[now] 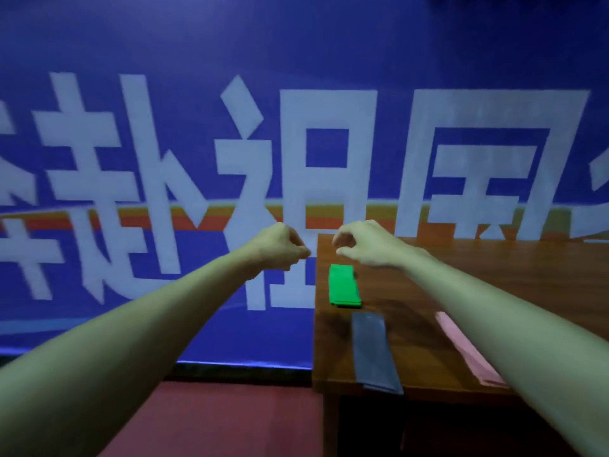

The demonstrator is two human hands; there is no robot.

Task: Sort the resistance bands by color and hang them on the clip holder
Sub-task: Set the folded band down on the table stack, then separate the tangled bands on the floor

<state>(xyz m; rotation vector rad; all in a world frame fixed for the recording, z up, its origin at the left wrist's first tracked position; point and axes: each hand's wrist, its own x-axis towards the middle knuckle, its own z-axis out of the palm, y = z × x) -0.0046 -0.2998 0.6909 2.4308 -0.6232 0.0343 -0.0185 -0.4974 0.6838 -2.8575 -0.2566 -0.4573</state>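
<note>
Head view: a blue wall (329,44) fills most of the picture, and it carries very large white characters (296,159). The two in the middle read 赴 and 祖. The boxed one to their right looks like 国, though blur softens its strokes. One more character at each side is cut off by the picture edge and cannot be read. A red, orange and yellow stripe (131,219) runs across the wall behind the characters.

Both arms reach forward and the hands are held up in the air, close together but apart. The left hand (280,247) is out past the bench's far left corner, and its fingers (298,255) are curled into a loose fist. The right hand (359,245) is above that corner, its fingers (341,242) bent down and inward toward the thumb. Nothing can be seen in either hand.

On the brown wooden bench (510,265) the green band (344,285) lies folded flat near the far left corner, just below the right hand and not touching it. Nearer the camera, the dark grey band (374,351) lies lengthwise, and its near end hangs over the front edge. To its right and well apart lies the pink band (468,351), its right side hidden under the right forearm (527,341). The right part of the bench is cut off by the picture edge, and below it a red floor (230,420) shows. The whole picture is slightly smeared.
</note>
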